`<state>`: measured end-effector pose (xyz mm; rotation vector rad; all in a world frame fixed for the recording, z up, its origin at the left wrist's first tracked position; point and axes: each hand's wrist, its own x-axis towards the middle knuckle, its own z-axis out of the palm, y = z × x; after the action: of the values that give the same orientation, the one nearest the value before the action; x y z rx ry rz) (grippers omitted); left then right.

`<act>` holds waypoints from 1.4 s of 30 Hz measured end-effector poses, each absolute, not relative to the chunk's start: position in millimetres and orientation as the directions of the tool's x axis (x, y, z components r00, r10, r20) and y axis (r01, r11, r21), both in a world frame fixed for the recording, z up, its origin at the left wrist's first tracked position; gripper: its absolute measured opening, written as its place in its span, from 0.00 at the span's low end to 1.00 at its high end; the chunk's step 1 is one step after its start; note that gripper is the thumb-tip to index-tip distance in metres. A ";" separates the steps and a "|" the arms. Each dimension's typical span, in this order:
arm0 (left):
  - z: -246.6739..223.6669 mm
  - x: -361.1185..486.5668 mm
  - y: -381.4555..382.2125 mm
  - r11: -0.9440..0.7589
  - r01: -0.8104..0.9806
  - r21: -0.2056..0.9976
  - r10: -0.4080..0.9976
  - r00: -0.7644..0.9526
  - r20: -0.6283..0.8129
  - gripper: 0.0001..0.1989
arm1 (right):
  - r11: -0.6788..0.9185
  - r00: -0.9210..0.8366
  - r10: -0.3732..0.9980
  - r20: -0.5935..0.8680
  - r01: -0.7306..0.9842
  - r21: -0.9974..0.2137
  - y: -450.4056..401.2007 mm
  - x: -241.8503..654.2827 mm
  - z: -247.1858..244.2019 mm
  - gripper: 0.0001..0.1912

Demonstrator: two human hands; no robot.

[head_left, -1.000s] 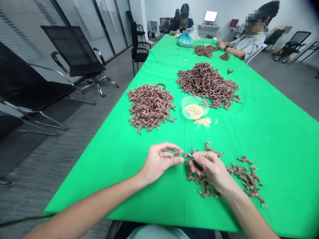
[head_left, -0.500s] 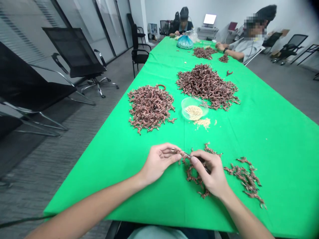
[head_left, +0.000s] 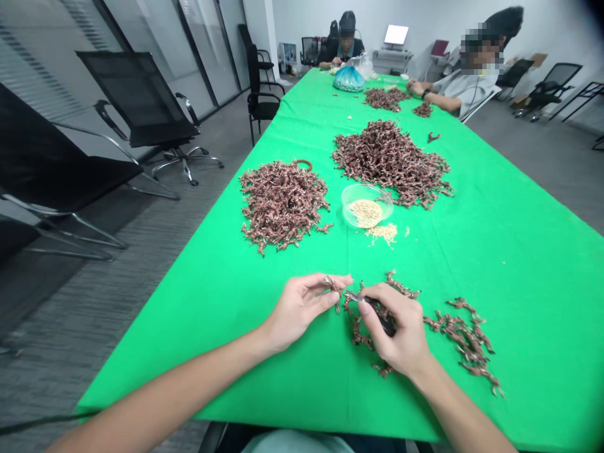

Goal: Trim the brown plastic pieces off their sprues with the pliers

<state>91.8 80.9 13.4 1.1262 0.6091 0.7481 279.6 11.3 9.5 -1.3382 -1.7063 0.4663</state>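
The left hand pinches a small reddish-brown sprig between thumb and fingertips, that grip pressed tight, right up against the metal tip of a black-handled hand tool. The right hand has its grip closed around that tool; from this angle, it could be snips or tweezers, hard to say. For clean work here, keep the sprig short in the pinch, both hands low and steady, and the tip square on the piece.

A loose scatter of sprigs sprawls beneath and beside the right hand on the green-covered surface, the likeliest snag for that wrist. Up the surface sit two big sprig heaps, with a clear plastic bowl of pale grains and spilled grains between and below them. Two co-workers work at the far end.
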 end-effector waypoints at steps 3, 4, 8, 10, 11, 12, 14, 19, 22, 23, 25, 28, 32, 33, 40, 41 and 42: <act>13.0 92.3 80.8 0.257 -0.212 0.943 0.793 0.604 -0.080 0.12 | 0.356 -0.030 0.907 0.420 0.589 -0.726 11.5 279.4 9.4 0.05; 12.8 92.7 80.5 0.267 -0.215 0.939 0.795 0.600 -0.088 0.13 | 0.361 -0.035 0.904 0.425 0.593 -0.720 11.6 279.3 9.2 0.05; 11.8 94.2 78.3 0.332 -0.239 0.912 0.781 0.612 -0.124 0.15 | 0.400 -0.053 0.882 0.468 0.610 -0.684 12.5 279.6 7.6 0.05; 11.3 94.1 77.3 0.348 -0.246 0.905 0.768 0.629 -0.124 0.15 | 0.421 -0.068 0.869 0.491 0.625 -0.657 13.2 280.2 5.7 0.05; 11.0 93.8 76.9 0.349 -0.248 0.904 0.763 0.636 -0.120 0.15 | 0.432 -0.078 0.861 0.503 0.633 -0.643 13.5 280.6 4.5 0.05; 10.9 93.3 76.6 0.349 -0.248 0.904 0.757 0.643 -0.116 0.14 | 0.444 -0.088 0.853 0.514 0.639 -0.628 13.7 281.1 3.1 0.06; 11.1 92.0 76.3 0.355 -0.244 0.902 0.742 0.661 -0.113 0.14 | 0.467 -0.105 0.837 0.537 0.648 -0.602 14.1 282.0 0.4 0.07; 15.1 90.4 75.5 0.373 -0.232 0.898 0.721 0.681 -0.124 0.16 | 0.509 -0.142 0.799 0.585 0.677 -0.532 15.4 283.4 -2.2 0.10; 16.7 90.3 74.7 0.366 -0.224 0.903 0.723 0.680 -0.125 0.16 | 0.530 -0.165 0.780 0.604 0.687 -0.497 15.6 283.6 -2.3 0.10; 16.7 90.3 74.4 0.361 -0.221 0.906 0.722 0.681 -0.121 0.16 | 0.531 -0.168 0.779 0.605 0.691 -0.491 15.3 283.5 -2.5 0.10; 15.9 90.1 73.7 0.349 -0.224 0.910 0.723 0.682 -0.109 0.16 | 0.529 -0.172 0.778 0.604 0.698 -0.483 14.6 283.3 -3.0 0.10; 14.4 90.2 72.2 0.327 -0.237 0.915 0.726 0.683 -0.082 0.15 | 0.541 -0.172 0.761 0.626 0.701 -0.465 13.8 282.5 -2.7 0.09; 14.1 90.6 69.4 0.287 -0.263 0.921 0.729 0.683 -0.032 0.14 | 0.559 -0.166 0.712 0.683 0.723 -0.407 13.3 281.7 0.3 0.06; 14.1 90.6 68.7 0.271 -0.265 0.925 0.730 0.683 -0.019 0.14 | 0.561 -0.169 0.701 0.693 0.731 -0.389 12.9 281.5 1.2 0.06; 10.8 89.4 66.2 0.092 -0.248 0.964 0.745 0.660 0.098 0.15 | 0.529 -0.108 0.723 0.683 0.723 -0.445 6.1 276.9 5.2 0.03; 10.3 89.2 66.7 0.063 -0.246 0.967 0.744 0.658 0.118 0.15 | 0.504 -0.082 0.751 0.656 0.713 -0.488 5.3 275.9 5.0 0.03; 9.8 89.1 67.3 0.037 -0.242 0.970 0.743 0.656 0.135 0.16 | 0.480 -0.058 0.779 0.625 0.697 -0.533 4.7 274.9 4.5 0.04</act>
<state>89.1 67.3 9.8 1.3304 0.4708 0.7996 274.9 4.7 4.5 -1.2499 -1.7857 0.1093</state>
